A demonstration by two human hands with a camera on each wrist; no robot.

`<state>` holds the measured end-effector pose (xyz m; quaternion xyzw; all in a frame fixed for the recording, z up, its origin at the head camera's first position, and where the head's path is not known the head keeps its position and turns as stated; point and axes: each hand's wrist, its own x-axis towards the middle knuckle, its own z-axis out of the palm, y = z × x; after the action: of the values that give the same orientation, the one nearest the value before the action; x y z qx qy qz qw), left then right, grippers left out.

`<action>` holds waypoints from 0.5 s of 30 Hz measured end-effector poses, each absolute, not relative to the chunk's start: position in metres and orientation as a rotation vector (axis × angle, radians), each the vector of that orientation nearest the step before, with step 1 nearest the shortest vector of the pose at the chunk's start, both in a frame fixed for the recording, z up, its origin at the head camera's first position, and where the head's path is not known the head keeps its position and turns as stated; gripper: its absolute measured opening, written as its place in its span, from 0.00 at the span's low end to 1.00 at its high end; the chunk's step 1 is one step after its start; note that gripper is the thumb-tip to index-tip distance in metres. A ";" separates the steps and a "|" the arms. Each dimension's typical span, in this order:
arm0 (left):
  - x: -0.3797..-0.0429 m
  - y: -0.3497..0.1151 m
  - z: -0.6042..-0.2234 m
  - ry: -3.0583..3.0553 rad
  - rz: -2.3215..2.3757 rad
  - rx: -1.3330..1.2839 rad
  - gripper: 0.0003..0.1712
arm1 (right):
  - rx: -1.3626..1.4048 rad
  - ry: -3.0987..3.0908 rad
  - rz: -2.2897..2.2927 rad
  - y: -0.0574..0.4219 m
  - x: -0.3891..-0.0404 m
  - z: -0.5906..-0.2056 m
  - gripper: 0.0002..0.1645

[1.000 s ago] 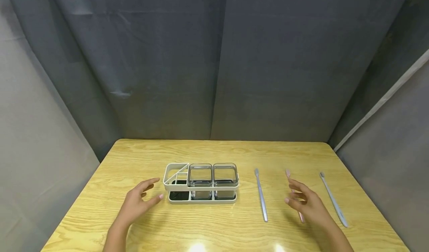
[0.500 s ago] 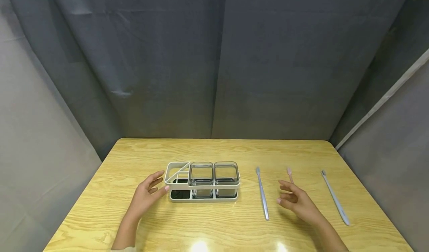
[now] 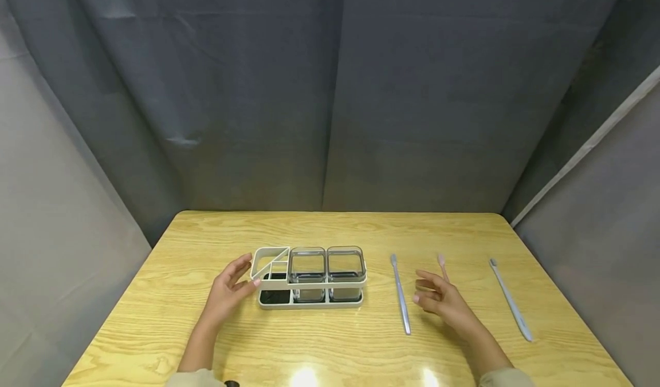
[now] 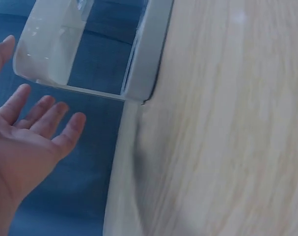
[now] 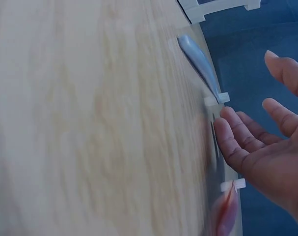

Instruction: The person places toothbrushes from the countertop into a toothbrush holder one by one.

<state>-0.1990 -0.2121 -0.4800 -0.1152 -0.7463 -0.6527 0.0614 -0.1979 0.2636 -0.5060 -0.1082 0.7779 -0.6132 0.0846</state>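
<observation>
"How many toothbrushes [image 3: 401, 304] are there?"
"Three, lying on the right half of the worktop [image 3: 309, 347]. To their left stands one rack [image 3: 274, 284] with two clear cups [image 3: 308, 296]."
"And the two hands?"
"Both have fingers spread: the left hand [image 3: 226, 291] at the rack's left end (touching, I cannot tell), the right hand [image 3: 442, 303] near the pink toothbrush [image 3: 442, 265]."

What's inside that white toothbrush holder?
Two clear cups sit in the toothbrush holder, beside a divided section above a black base. The front rail hides part of each cup.

Pink toothbrush [image 3: 442, 263] partly hidden in head view, rack [image 4: 148, 56] cropped in left wrist view
</observation>
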 end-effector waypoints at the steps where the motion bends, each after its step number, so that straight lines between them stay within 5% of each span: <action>1: -0.200 -0.212 -0.481 -2.247 -1.976 -0.354 0.37 | -0.338 2.315 -1.828 0.263 -0.199 -0.507 0.41; 15: -0.210 -0.209 -0.490 -2.184 -2.034 -0.393 0.36 | -0.296 2.342 -1.808 0.250 -0.211 -0.512 0.39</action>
<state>-0.2105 -0.2090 -0.4900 -0.1303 -0.7239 -0.6742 0.0658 -0.2109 0.2496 -0.5121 -0.0992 0.7849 -0.6058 0.0838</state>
